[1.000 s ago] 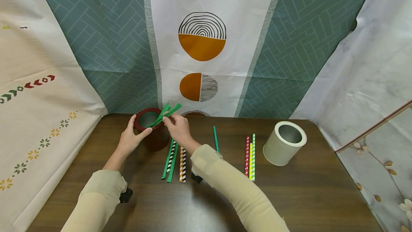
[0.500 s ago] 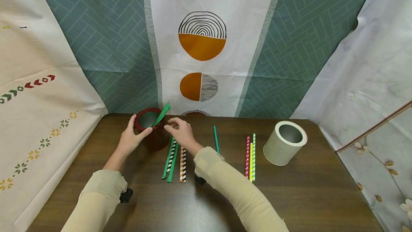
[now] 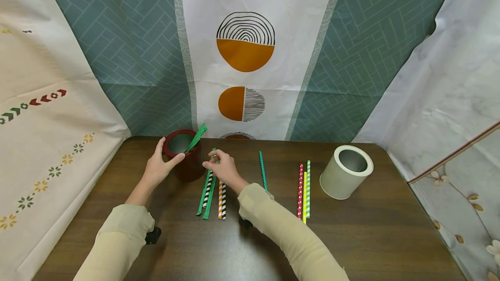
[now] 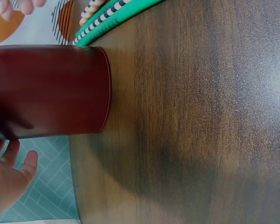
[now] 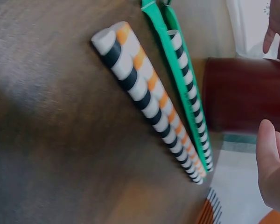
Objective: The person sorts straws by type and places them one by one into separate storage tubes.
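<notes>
The dark red canister (image 3: 189, 169) has a smooth, glossy body and a rounded rim, and stands at the back left of the tabletop (image 3: 187, 250). One bright green wrapped straw (image 3: 197, 137) leans out of its mouth. Just in front lie two more green sleeves (image 5: 177, 74) with a black-and-white straw (image 5: 187, 72) between them, and beside these an orange-and-white straw (image 5: 154, 84) touching another black-striped one. The wood is dark brown with streaky grain and a soft glare. Farther right lie a teal dotted straw (image 3: 263, 170), then a pink, yellow and green trio (image 3: 304, 192) near a cream canister (image 3: 337, 181). Behind hangs a teal and white cloth (image 3: 144, 55) with orange half-circles; pale printed fabrics line both sides. The left hand (image 3: 158, 169) grips the red canister's rim, thumb and fingers spread across it. The right hand (image 3: 224, 169) is empty, fingers loosely bent above the straws, thumb slightly apart.
</notes>
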Demonstrator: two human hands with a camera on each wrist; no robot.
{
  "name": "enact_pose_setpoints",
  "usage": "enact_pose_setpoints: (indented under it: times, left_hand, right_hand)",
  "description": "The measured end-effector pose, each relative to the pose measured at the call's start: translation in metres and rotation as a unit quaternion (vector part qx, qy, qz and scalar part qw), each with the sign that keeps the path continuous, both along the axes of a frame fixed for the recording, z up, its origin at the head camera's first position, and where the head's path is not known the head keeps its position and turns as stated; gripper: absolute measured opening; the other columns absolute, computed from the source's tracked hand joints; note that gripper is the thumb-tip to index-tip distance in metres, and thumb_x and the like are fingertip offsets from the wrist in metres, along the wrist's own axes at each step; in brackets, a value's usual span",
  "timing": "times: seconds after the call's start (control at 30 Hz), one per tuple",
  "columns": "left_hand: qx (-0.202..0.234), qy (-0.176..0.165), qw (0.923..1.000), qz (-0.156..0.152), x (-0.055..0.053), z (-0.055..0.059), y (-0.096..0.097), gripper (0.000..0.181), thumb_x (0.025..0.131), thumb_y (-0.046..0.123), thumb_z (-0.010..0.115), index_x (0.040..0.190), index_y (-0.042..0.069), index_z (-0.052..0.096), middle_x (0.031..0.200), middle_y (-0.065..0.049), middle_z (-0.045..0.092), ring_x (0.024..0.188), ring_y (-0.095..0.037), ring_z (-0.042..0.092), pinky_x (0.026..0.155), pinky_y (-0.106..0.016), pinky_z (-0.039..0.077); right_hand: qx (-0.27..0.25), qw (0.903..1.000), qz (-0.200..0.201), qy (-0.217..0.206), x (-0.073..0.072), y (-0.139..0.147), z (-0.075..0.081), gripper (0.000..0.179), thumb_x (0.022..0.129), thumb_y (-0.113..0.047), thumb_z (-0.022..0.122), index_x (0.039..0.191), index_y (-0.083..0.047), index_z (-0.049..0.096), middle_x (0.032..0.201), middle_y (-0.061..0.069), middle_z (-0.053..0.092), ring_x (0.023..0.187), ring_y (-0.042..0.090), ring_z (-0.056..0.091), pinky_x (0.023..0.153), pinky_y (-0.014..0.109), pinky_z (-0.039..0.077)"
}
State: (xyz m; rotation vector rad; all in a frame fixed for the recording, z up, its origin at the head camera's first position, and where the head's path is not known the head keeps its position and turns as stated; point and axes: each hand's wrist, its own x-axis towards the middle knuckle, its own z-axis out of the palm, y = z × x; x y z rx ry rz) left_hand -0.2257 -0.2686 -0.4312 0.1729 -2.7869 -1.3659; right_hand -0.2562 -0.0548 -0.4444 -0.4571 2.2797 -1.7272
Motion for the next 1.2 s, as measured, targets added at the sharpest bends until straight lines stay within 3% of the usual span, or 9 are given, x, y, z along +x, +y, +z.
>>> enact_pose_setpoints:
  times: [0.2, 0.43, 0.73, 1.03, 1.2]
  left_hand:
    - [0.003, 0.001, 1.0000, 0.001, 0.000, 0.000, 0.000, 0.095, 0.079, 0.055, 0.054, 0.143, 0.021, -0.008, 0.146, -0.020, 0.013, 0.130, -0.045, 0.015, 0.096, -0.063, 0.022]
    - [0.006, 0.004, 1.0000, 0.004, 0.000, 0.000, 0.000, 0.095, 0.078, 0.055, 0.054, 0.143, 0.022, -0.007, 0.146, -0.018, 0.014, 0.131, -0.044, 0.015, 0.097, -0.063, 0.022]
    - [0.005, 0.002, 1.0000, 0.004, 0.000, -0.001, 0.000, 0.095, 0.078, 0.055, 0.055, 0.143, 0.022, -0.007, 0.146, -0.019, 0.016, 0.131, -0.044, 0.016, 0.097, -0.063, 0.022]
    - [0.005, 0.002, 1.0000, 0.006, 0.000, 0.000, 0.001, 0.095, 0.078, 0.055, 0.055, 0.143, 0.020, -0.006, 0.146, -0.019, 0.014, 0.131, -0.044, 0.016, 0.097, -0.063, 0.022]
    - [0.004, 0.004, 1.0000, 0.006, 0.001, 0.001, 0.001, 0.095, 0.078, 0.055, 0.055, 0.143, 0.019, -0.005, 0.146, -0.019, 0.014, 0.131, -0.044, 0.016, 0.096, -0.063, 0.022]
  right_hand:
    - [0.005, 0.9994, 0.009, -0.033, 0.003, 0.001, -0.013, 0.035, 0.082, -0.019, 0.063, 0.114, -0.008, 0.053, 0.091, 0.009, 0.056, 0.073, 0.040, 0.059, 0.065, 0.043, 0.052]
    - [0.047, 0.9971, 0.031, -0.050, 0.008, 0.003, -0.029, 0.043, 0.081, -0.019, 0.064, 0.118, -0.004, 0.050, 0.093, 0.010, 0.057, 0.065, 0.036, 0.060, 0.057, 0.036, 0.051]
    - [0.049, 0.9951, 0.052, -0.068, 0.013, 0.009, -0.040, 0.045, 0.080, -0.018, 0.065, 0.119, -0.003, 0.049, 0.092, 0.011, 0.053, 0.064, 0.026, 0.059, 0.054, 0.028, 0.049]
    - [0.086, 0.9946, 0.042, -0.042, 0.014, 0.016, -0.043, 0.044, 0.078, -0.016, 0.067, 0.117, -0.002, 0.050, 0.087, 0.007, 0.054, 0.050, 0.013, 0.050, 0.049, 0.023, 0.045]
    - [0.109, 0.9930, 0.030, -0.032, 0.014, 0.019, -0.043, 0.044, 0.077, -0.016, 0.068, 0.116, -0.002, 0.052, 0.086, 0.006, 0.055, 0.049, 0.012, 0.051, 0.049, 0.023, 0.047]
